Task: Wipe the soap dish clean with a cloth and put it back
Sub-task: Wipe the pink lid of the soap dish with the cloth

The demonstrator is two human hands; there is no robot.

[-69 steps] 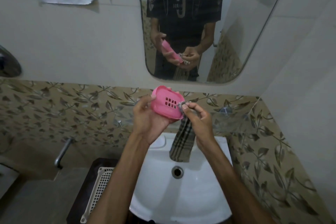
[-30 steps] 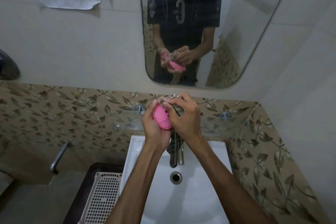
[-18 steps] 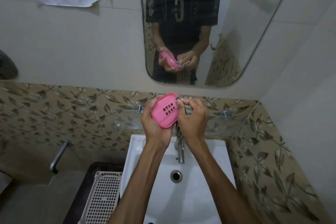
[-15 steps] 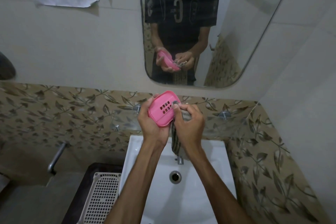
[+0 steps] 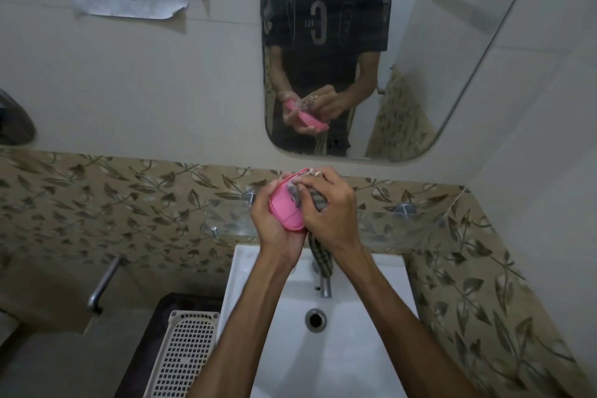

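Note:
A pink plastic soap dish (image 5: 286, 208) is held above the sink, tilted on edge. My left hand (image 5: 274, 226) grips it from below and behind. My right hand (image 5: 329, 210) holds a bunched checked cloth (image 5: 318, 255) and presses it with its fingers against the dish's upper right part. The loose end of the cloth hangs down below my right hand, over the tap. Most of the dish's inner face is hidden by my right hand.
A white sink (image 5: 349, 349) with a drain (image 5: 315, 319) and chrome tap (image 5: 324, 286) lies below. A glass shelf (image 5: 403, 220) runs along the leaf-patterned wall behind my hands. A mirror (image 5: 452, 58) hangs above. A white perforated basket (image 5: 185, 352) stands at the lower left.
The dish has turned so its slotted face no longer shows. My right hand has moved up over the dish's top with the cloth. Both hands sit slightly lower in view.

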